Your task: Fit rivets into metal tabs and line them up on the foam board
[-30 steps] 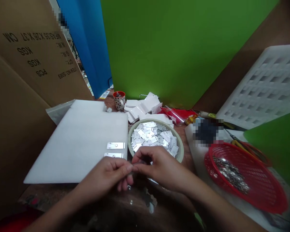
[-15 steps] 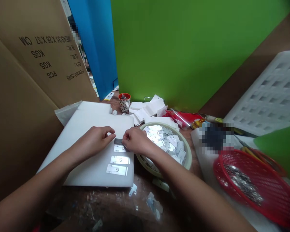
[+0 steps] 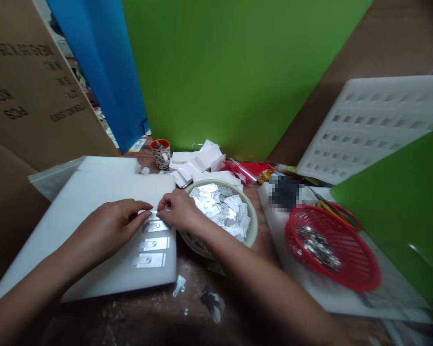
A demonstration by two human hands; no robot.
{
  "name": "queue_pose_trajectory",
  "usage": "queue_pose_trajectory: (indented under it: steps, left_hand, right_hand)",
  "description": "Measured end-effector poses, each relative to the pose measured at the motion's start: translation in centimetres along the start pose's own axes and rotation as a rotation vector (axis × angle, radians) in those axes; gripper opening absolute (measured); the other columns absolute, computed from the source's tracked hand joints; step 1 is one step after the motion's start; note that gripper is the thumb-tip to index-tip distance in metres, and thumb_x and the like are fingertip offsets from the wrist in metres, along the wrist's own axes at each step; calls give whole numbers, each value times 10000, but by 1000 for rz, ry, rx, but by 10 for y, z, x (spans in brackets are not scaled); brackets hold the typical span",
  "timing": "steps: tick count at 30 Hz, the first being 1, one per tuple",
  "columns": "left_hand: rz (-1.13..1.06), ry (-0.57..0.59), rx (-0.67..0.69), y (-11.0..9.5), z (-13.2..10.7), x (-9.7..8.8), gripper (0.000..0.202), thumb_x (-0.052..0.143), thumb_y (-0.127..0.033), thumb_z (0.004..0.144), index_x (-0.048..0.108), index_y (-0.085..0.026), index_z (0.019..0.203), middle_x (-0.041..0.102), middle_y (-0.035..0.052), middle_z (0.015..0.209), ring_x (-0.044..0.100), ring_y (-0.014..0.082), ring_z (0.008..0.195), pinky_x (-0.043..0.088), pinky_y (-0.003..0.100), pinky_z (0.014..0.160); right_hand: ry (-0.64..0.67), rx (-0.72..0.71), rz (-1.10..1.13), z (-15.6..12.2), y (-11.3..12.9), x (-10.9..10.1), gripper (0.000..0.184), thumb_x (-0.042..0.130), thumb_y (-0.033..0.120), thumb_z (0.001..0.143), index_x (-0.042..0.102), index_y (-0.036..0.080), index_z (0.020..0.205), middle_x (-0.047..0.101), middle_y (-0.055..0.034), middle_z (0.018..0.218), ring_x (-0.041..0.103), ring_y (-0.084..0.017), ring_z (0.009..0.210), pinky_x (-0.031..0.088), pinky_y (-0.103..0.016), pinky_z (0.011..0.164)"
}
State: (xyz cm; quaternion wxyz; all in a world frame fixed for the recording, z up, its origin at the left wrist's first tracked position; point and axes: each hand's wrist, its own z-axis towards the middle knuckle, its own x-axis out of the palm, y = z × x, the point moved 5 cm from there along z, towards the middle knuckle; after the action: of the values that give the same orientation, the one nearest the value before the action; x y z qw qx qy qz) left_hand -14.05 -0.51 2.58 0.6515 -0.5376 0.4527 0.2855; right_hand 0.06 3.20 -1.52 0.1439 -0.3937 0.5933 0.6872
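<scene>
On the white foam block (image 3: 104,192) several small silver plates (image 3: 153,244) lie in a column near its right edge, each with a small round mark. At the top of this column another small silver plate (image 3: 154,216) is partly hidden by my fingers. My left hand (image 3: 120,221) has its thumb and forefinger pinched at the plate's left end. The right end is between the closed fingers of my right hand (image 3: 178,209). Just right of the block, partly under my right forearm, a round pale basin (image 3: 253,226) is heaped with loose silver plates (image 3: 220,209).
To the right a red plastic basket (image 3: 361,259) holds shiny small metal parts (image 3: 317,247). Scissors (image 3: 339,214) lie behind it. At the back are a patterned mug (image 3: 161,156) and white folded pieces (image 3: 198,163). Cardboard (image 3: 29,96) and green panels (image 3: 220,72) enclose the table.
The view has turned right, so things sit farther left. My left hand has closed in on the plate's left end, and the top plate, dark before, now looks bright.
</scene>
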Motion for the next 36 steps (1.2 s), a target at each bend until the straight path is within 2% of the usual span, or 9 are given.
queue_pose_trajectory:
  steps: [3,8,11,16,24,27,31,34,36]
  left_hand:
    - [-61,-48,63,-16,-4,-1,285,565,-441,838,715,-270,1010,735,60,976,641,277,831,432,313,707]
    - [-343,-105,162,-67,-31,16,256,672,-317,792,729,-284,1039,701,54,893,612,233,787,427,255,680]
    - [-524,82,157,-101,-47,53,248,653,-261,815,735,-307,1044,707,50,910,615,222,809,443,245,719]
    - [-688,350,131,-141,-60,105,207,609,-223,842,758,-262,982,712,81,888,620,225,811,442,268,756]
    - [-617,259,142,-130,-52,126,217,566,-225,840,709,-220,1003,688,86,915,625,238,846,467,338,775]
    - [-803,250,-29,-124,-48,133,250,587,-311,847,667,-194,1053,696,97,982,642,245,892,487,366,800]
    - [-1463,326,-454,-143,-46,155,389,623,-407,837,608,-158,1136,689,124,1089,661,228,953,533,342,826]
    - [-1667,266,-497,-163,-41,165,297,702,-326,793,643,-147,1022,707,94,1019,674,183,885,550,255,750]
    - [-1662,284,-479,-172,-37,170,258,714,-267,786,644,-128,992,716,91,966,686,166,821,553,227,710]
  right_hand:
    - [-43,-34,22,-5,-1,-10,101,640,288,806,704,231,860,623,-16,894,549,-162,888,410,-245,750]
    - [-112,-67,-17,-40,-35,-64,146,536,195,885,675,191,929,646,-20,972,550,-132,889,395,-231,782]
    - [-105,3,-105,-70,-69,-86,131,561,100,811,676,162,812,644,-50,875,542,-171,847,378,-277,775]
    - [-47,58,-175,-110,-90,-76,129,603,86,739,648,190,801,616,-33,846,525,-184,854,366,-275,744]
    - [-91,118,-145,-123,-98,-73,76,616,119,759,578,180,784,604,-30,815,533,-175,808,368,-268,700]
    - [-161,138,-24,-136,-96,-79,64,575,133,821,553,192,832,617,6,780,553,-134,715,387,-230,635]
    - [-356,4,2,-174,-73,-81,89,526,106,856,568,182,876,632,-32,873,571,-168,834,431,-283,750]
    - [-284,-64,-16,-202,-64,-82,125,555,138,865,617,194,958,656,-48,955,583,-191,928,442,-328,841]
    - [-307,-33,58,-218,-76,-101,167,569,184,883,637,230,1028,673,-28,1016,609,-168,944,464,-297,844]
